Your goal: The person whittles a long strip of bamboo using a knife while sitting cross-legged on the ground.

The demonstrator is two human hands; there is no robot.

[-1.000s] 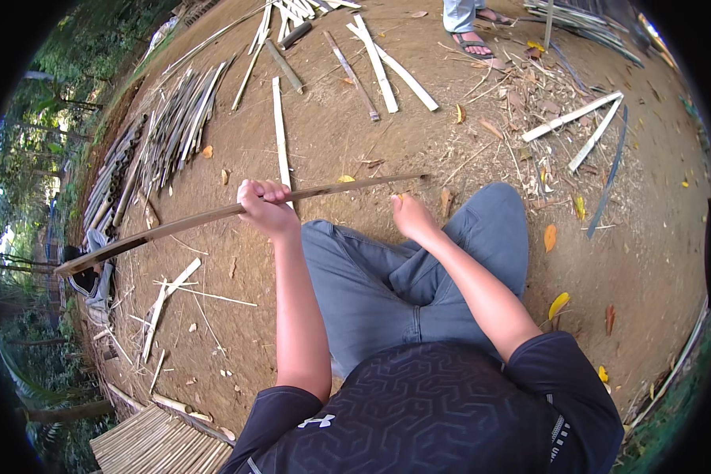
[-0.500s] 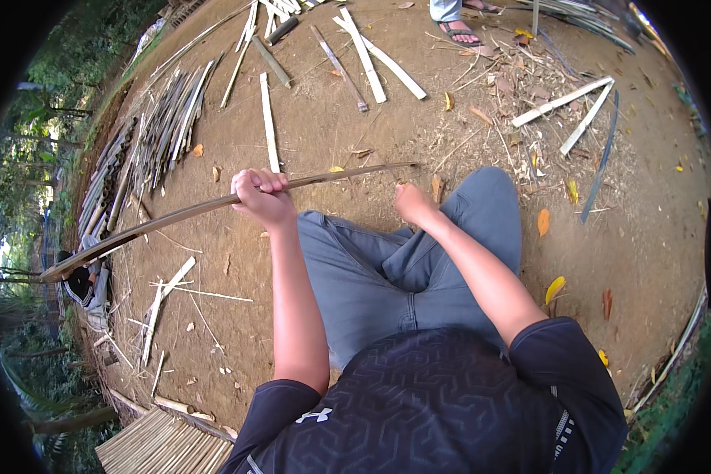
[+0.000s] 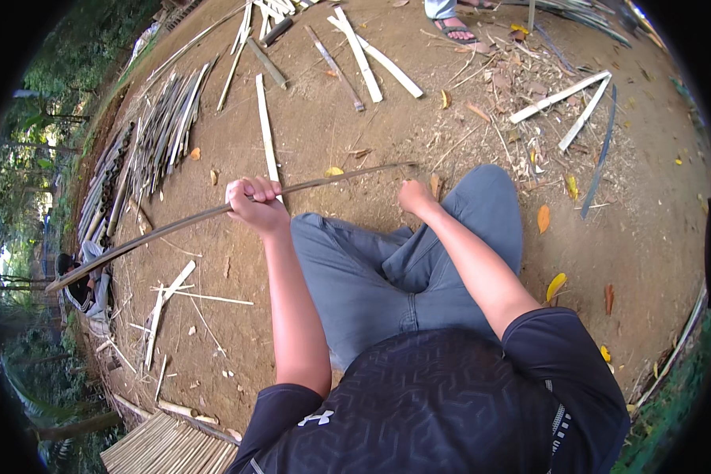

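Picture centre as the dial's middle: the left hand (image 3: 254, 207), between nine and ten o'clock, has its fingers wrapped around a long brown strip (image 3: 162, 231), covering part of it. The strip slants from nine o'clock up to one o'clock, its thin tip hard to make out against the dirt. The right hand (image 3: 417, 197), at two o'clock, is curled into a fist near that tip; whether anything is inside cannot be told. A pale slat (image 3: 266, 126) at eleven o'clock is partly hidden at its lower end by the left hand. A seated person (image 3: 99, 288) at nine o'clock is partly covered by the strip. At one o'clock, the upper edge cuts off a sandalled person (image 3: 455, 29).
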